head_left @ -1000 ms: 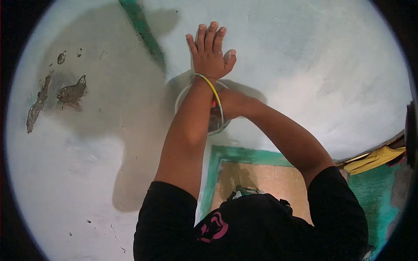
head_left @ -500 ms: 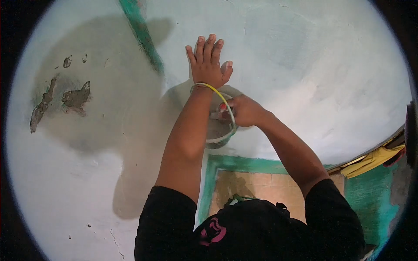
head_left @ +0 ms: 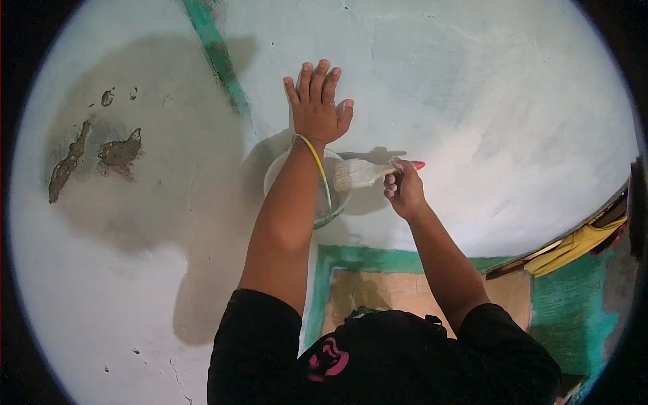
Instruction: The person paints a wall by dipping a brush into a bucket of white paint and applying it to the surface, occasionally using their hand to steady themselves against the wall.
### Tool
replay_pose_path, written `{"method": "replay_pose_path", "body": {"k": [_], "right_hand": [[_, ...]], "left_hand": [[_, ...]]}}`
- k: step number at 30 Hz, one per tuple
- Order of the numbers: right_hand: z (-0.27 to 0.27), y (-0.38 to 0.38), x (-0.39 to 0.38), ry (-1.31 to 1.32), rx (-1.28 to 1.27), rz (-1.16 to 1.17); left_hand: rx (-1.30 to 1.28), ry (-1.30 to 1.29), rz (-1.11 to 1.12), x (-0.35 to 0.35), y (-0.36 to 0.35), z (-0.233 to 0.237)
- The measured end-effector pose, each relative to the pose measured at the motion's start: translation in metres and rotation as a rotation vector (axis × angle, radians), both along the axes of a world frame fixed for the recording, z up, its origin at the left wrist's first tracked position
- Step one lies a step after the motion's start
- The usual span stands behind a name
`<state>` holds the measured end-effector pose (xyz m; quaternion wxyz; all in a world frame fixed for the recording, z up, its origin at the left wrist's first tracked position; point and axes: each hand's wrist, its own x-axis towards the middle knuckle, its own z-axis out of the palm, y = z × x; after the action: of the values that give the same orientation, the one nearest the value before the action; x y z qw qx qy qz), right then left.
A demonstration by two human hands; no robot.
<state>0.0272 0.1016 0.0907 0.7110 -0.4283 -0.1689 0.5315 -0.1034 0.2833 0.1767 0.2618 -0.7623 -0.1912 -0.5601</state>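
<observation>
My left hand (head_left: 317, 104) lies flat against the pale wall (head_left: 418, 81), fingers spread. A bucket (head_left: 275, 177) hangs by its yellow handle at my left wrist, partly hidden behind the forearm. My right hand (head_left: 405, 189) is closed round the handle of a wide brush (head_left: 364, 173) with a red tip. White paint coats the brush and some of my right fingertips. The bristles point left, at the right side of the bucket's rim.
Chipped plaster patches (head_left: 120, 152) mark the wall at left, and a green stripe (head_left: 219, 57) runs above. Below are a green border (head_left: 378, 255) and tiled floor (head_left: 398, 282). A yellow cloth (head_left: 563, 250) hangs at the right.
My right hand has moved out of the bucket to the right, bringing the brush into view. My left hand and the bucket have shifted slightly in view.
</observation>
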Motion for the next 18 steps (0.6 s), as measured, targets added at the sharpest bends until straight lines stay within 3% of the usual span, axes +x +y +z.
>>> {"method": "replay_pose_path", "body": {"k": [1,3,9,13,15,18], "right_hand": [[-0.009,-0.001,0.003,0.145,0.024,0.008],[-0.021,-0.002,0.004,0.146,0.027,0.027],[-0.011,-0.019,-0.002,-0.135,-0.046,0.092],[-0.025,-0.02,0.013,-0.06,-0.021,0.166],[-0.043,-0.02,0.019,0.346,0.044,0.142],[-0.07,-0.023,0.02,0.499,0.165,0.117]], "left_hand": [[-0.007,0.001,-0.002,0.0,0.0,-0.001],[-0.007,0.002,-0.001,0.001,0.001,-0.001],[0.01,0.002,0.015,0.001,0.0,0.0],[0.016,-0.001,0.018,0.0,0.001,-0.001],[0.014,-0.005,0.01,0.001,0.002,-0.002],[0.013,-0.002,0.004,0.0,0.002,-0.002]]}}
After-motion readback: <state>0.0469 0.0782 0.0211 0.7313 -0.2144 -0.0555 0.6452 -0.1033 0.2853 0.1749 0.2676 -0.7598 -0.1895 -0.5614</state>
